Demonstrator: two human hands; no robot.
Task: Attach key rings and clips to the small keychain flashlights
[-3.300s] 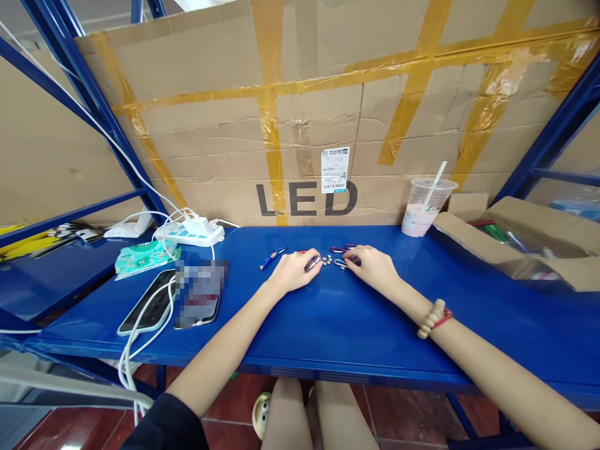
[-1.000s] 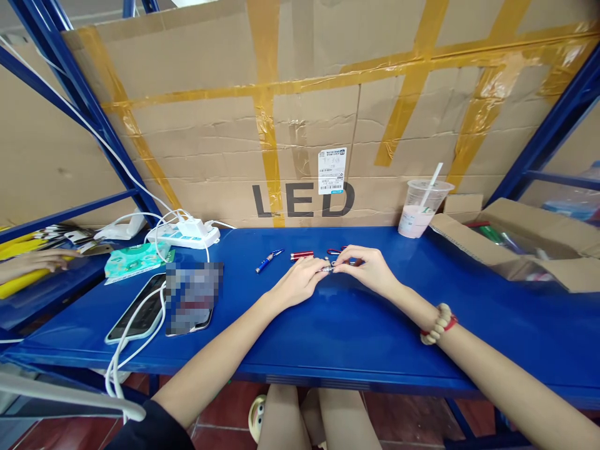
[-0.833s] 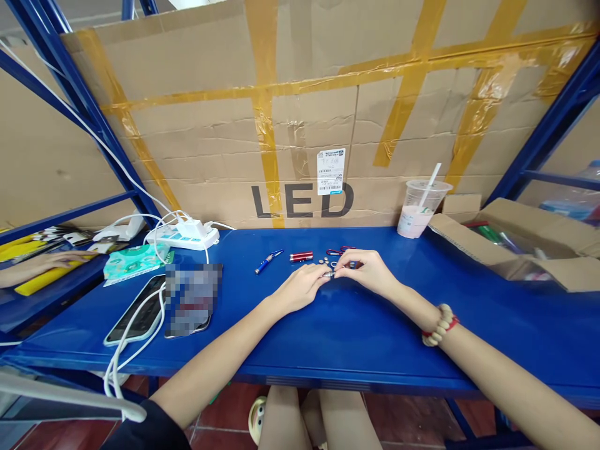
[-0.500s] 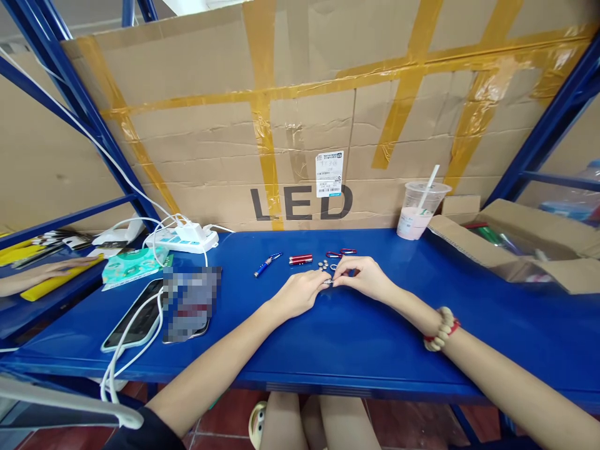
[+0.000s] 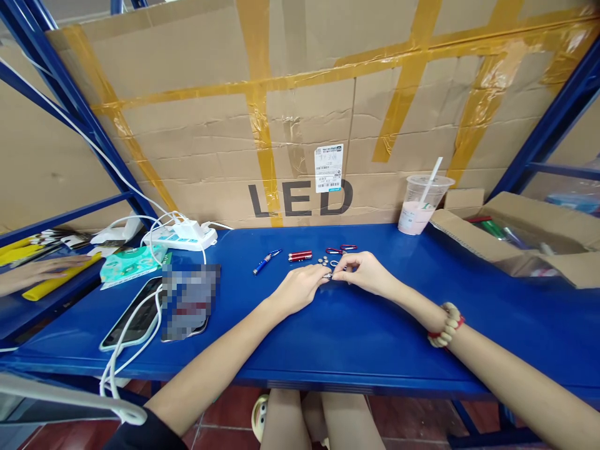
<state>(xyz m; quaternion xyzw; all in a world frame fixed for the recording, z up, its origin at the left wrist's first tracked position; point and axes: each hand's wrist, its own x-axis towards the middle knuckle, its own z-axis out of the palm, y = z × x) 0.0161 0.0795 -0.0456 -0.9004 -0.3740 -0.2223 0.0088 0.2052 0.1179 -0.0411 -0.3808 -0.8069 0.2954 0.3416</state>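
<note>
My left hand [image 5: 297, 289] rests low over the blue table, its fingertips closed on a small silvery metal part [image 5: 327, 276]. From the other side my right hand [image 5: 365, 272] pinches at the same part with thumb and forefinger. Just beyond the fingers lie several small round button cells [image 5: 324, 260] and a metal ring [image 5: 334, 263]. A red metal tube [image 5: 300, 257], like a mini flashlight body, is behind my left hand. Red carabiner clips [image 5: 341, 249] lie behind my right hand. Farther left sits a slim blue flashlight [image 5: 266, 262] with a clip at its end.
Phones [image 5: 134, 315] with white cables and a power strip [image 5: 182, 235] occupy the left side. A plastic cup [image 5: 417, 209] with a straw stands back right, beside an open cardboard box [image 5: 509, 256]. Another person's hand [image 5: 44, 273] is at far left, on a yellow strip.
The view has shifted slightly. Both my hands stay together at the small metal part, with only a slight change in the right fingers.
</note>
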